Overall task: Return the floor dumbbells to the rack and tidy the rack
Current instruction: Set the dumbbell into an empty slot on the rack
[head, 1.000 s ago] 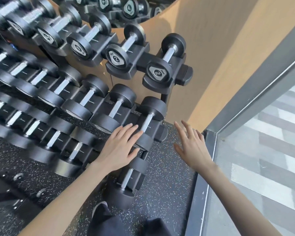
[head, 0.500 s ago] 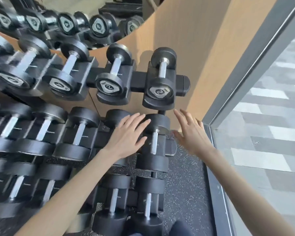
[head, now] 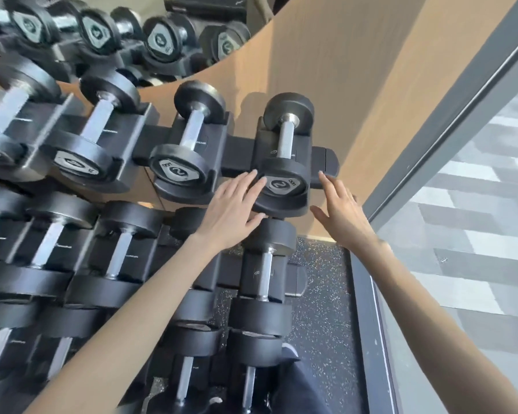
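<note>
In the head view, the rightmost dumbbell (head: 285, 150), marked 2, lay in its cradle (head: 281, 207) at the right end of the rack (head: 326, 162), on the top tier, with its handle pointing away toward the wooden wall (head: 356, 85). The left hand (head: 234, 210) held nothing, its fingers straight and their tips on the left edge of the dumbbell's near head. The right hand (head: 341, 213), also straight-fingered and empty, stood just right of the cradle; whether it touched could not be told. More dumbbells (head: 263, 276) filled the lower tiers above the speckled floor (head: 320, 294).

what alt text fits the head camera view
Two open hands flank the end dumbbell on the top rack tier, the left hand at its near head, the right hand by the cradle. More dumbbells sit below.
</note>
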